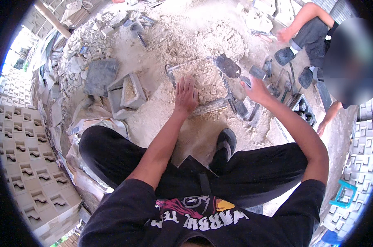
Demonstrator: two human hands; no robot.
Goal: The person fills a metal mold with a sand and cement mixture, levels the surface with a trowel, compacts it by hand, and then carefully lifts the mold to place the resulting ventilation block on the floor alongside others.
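Work in hand: a metal frame mould (pixel 199 88) lying on the sandy ground (pixel 186 37) is being packed with a pale sandy mix (pixel 203 80).
Left hand (pixel 185 95): laid flat, palm down, on the mix inside the mould, near its closer rail; the fingers (pixel 188 84) are spread and straight, gripping nothing.
Right hand (pixel 256 91): raised at the mould's right end, just beside a dark trowel (pixel 227 66); whether its fingers are closed on the trowel's handle cannot be told, since the handle is hidden by the hand.
Done so far: the mould is judged to be largely filled, the mix reaching about to its rails and being pressed level.
Left to do: the top does not look smooth yet, and the mould has not been lifted off; no fresh block is seen beside it.
Mould position: in front of the person's knees, between the two hands, ahead of the black shoe (pixel 224 144).
Long axis: it runs left to right across the view, tilted slightly, the left end farther from the person than the right; the open face points upward.
Trowel: its blade lies over the far right corner, pointing away from the person.
Nearby: grey blocks (pixel 127 92) to the left, stacked patterned blocks (pixel 26 156) at the far left, and a second person (pixel 318 41) crouched at upper right.
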